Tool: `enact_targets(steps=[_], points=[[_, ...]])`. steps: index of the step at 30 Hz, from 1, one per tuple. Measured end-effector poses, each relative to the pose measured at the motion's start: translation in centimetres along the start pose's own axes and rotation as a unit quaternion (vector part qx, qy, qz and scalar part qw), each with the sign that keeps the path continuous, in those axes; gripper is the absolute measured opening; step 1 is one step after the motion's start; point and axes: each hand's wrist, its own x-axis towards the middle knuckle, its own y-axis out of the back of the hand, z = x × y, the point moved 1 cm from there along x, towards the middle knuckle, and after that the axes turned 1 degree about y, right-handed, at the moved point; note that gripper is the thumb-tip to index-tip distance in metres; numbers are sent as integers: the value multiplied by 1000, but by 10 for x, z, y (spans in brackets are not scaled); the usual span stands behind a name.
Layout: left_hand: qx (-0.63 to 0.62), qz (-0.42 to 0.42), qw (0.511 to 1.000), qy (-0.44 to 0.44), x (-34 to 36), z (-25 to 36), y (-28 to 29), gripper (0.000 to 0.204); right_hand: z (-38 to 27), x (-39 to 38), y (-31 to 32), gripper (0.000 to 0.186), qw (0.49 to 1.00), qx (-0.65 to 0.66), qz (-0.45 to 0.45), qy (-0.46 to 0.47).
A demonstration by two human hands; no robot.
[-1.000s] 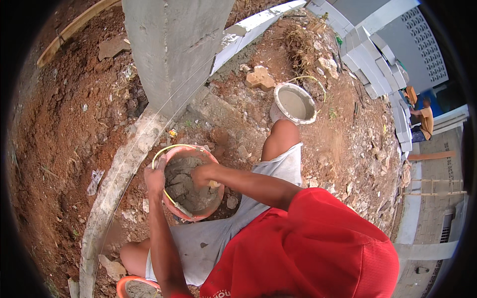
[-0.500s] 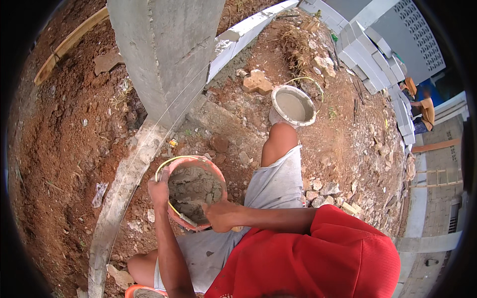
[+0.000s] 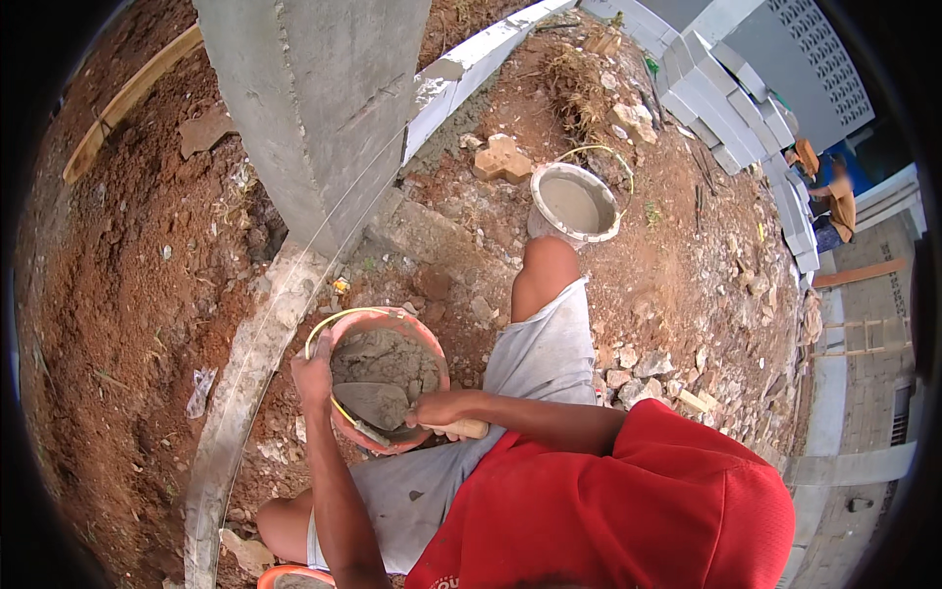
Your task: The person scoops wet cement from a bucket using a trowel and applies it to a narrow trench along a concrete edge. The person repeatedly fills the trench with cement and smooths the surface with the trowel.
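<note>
An orange bucket point(image 3: 441, 355) of wet grey mortar point(image 3: 378, 355) stands between my knees. My left hand point(image 3: 313, 375) is closed on the bucket's left rim, where the yellow handle point(image 3: 339, 316) rises. In my right hand point(image 3: 439, 408) is a trowel point(image 3: 373, 403), gripped by its wooden handle. The trowel's grey blade lies over the mortar inside the bucket, near its front side. Some of the blade's edge blends with the mortar.
A concrete column point(image 3: 319, 108) rises ahead, with a taut string beside it. Beyond my knee stands a pale bucket point(image 3: 538, 218) of grey slurry. White blocks point(image 3: 711, 93) are stacked at far right, near another person point(image 3: 837, 206). Rubble point(image 3: 643, 378) lies right of my leg.
My right hand has turned, and the trowel's blade now shows flat over the mortar with its wooden handle in sight. My left hand stays on the bucket rim.
</note>
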Motion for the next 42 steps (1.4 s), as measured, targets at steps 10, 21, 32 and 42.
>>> enact_targets(steps=[10,21,32,42], points=[[7,22,999,31,17,-27,40,51,7,-72,55,47,864,-416,281,40],[-16,12,999,46,14,-49,51,54,6,82,-40,45,937,-281,158,134],[-73,24,995,69,16,-54,55,51,-8,62,-70,28,989,9,136,59],[-131,59,982,126,16,-71,99,42,-59,-3,-3,19,984,-127,108,69]])
